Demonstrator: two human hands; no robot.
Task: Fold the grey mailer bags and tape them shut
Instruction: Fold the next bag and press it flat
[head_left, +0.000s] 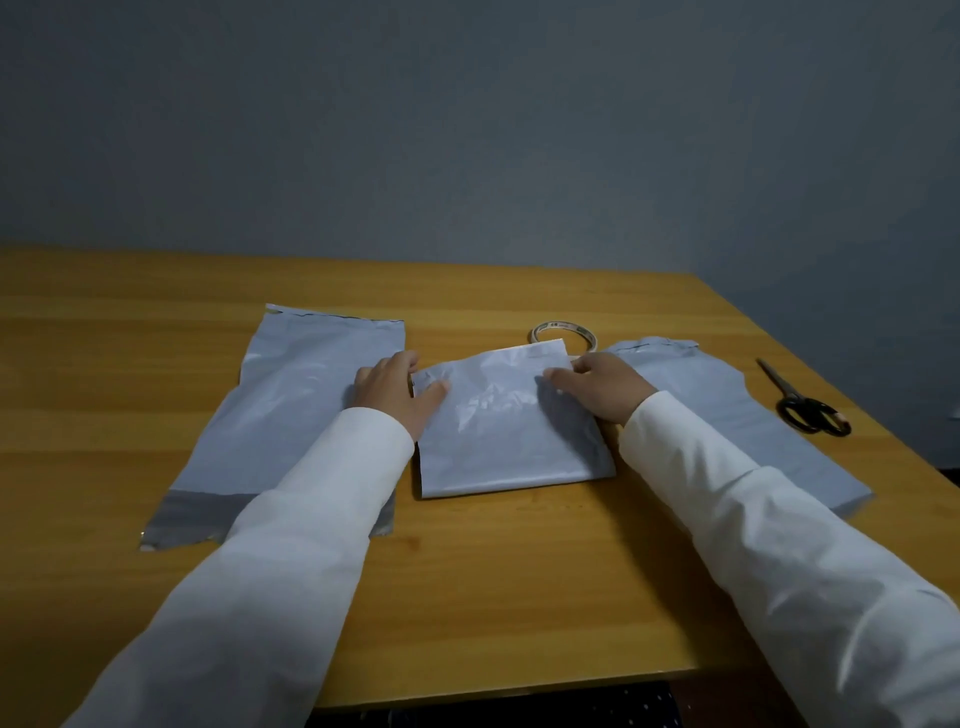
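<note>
The folded grey mailer bag (511, 423) is laid on the wooden table (519, 571) between the two hands, its crumpled upper layer raised a little at the far edge. Its left edge is held by the left hand (392, 387): the thumb is laid on top of the bag, while the fingers are curled over the edge and their tips are hidden behind it. Its upper right corner is held by the right hand (602, 387), with the fingertips pressed onto the top surface; whether the thumb is under the bag cannot be told.

Just beyond the right hand a roll of tape (563, 335) is seen, its near half hidden behind the raised edge of the bag. Left of the left hand an unfolded mailer bag (291, 405) is spread flat, with a darker strip at its near end; part of it is covered by the left white sleeve (291, 545). Right of the right hand another flat mailer bag (717, 410) is partly hidden under the right sleeve (753, 519). Further right, well apart from the hand, black-handled scissors (802, 402) are laid near the table's edge.
</note>
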